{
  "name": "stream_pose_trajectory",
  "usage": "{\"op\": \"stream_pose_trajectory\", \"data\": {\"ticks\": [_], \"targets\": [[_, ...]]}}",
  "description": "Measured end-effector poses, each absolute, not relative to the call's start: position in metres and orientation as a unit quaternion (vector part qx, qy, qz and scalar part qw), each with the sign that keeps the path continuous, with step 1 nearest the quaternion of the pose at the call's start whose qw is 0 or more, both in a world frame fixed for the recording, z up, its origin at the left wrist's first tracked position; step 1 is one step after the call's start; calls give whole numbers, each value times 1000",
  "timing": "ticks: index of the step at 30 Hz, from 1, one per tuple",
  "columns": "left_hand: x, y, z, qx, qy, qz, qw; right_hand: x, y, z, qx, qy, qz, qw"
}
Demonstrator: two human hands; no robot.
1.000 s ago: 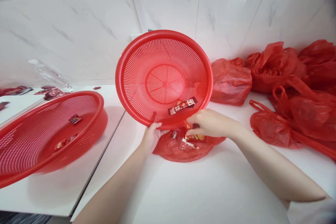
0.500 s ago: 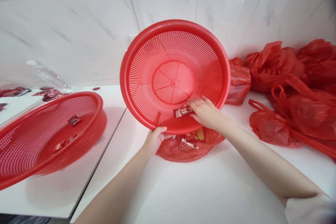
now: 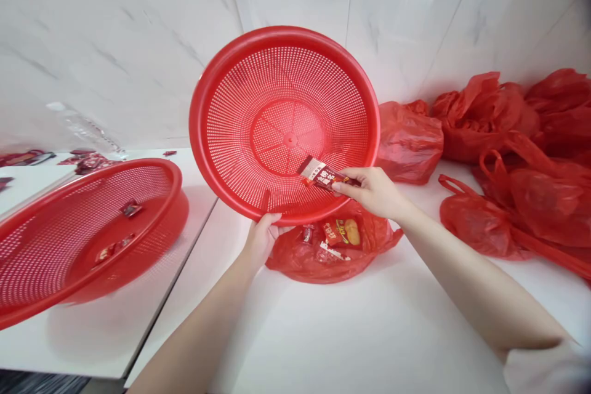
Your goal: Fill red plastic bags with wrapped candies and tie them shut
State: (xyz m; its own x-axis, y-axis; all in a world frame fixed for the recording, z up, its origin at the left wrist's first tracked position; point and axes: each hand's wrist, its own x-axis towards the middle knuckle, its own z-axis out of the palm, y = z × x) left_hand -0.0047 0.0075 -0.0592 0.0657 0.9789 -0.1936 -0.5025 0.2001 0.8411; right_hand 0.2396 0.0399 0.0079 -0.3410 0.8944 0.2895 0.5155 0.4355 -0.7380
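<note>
A round red plastic colander [image 3: 290, 89] is tilted up with its inside facing me. My left hand [image 3: 262, 239] grips its lower rim, thumb on the inner side and fingers beneath. Pinched in my right hand [image 3: 369, 189] is a dark red snack packet [image 3: 318, 171] with white lettering, held in front of the colander's lower right rim. Below the colander lies an open red plastic bag [image 3: 318, 271] with several packets in it, among them a red and yellow snack packet [image 3: 342, 233].
Another red colander [image 3: 170, 197], tilted, holds a few small packets [image 3: 132, 208] at the left. Several red plastic bags [image 3: 484, 114] crowd the right side by the tiled wall. A clear bottle [image 3: 87, 129] lies behind, near scattered wrapped pieces [image 3: 92, 163].
My right hand has lifted the snack packet off the colander's inner wall. My left hand has shifted the colander left, so more of the bag below shows.
</note>
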Motion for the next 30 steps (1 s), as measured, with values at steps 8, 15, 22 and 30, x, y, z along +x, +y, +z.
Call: {"op": "stream_pose_trajectory", "data": {"ticks": [8, 15, 22, 30], "targets": [[-10, 12, -59, 274, 402, 562, 669, 242, 31, 19, -302, -864, 344, 207], [-5, 9, -60, 303, 391, 572, 654, 234, 37, 5, -341, -894, 160, 242], [17, -10, -55, 303, 396, 523, 692, 228, 45, -20, -439, -879, 16, 187], [13, -6, -57, 301, 381, 533, 693, 228, 36, -9, -347, -918, 147, 120]]}}
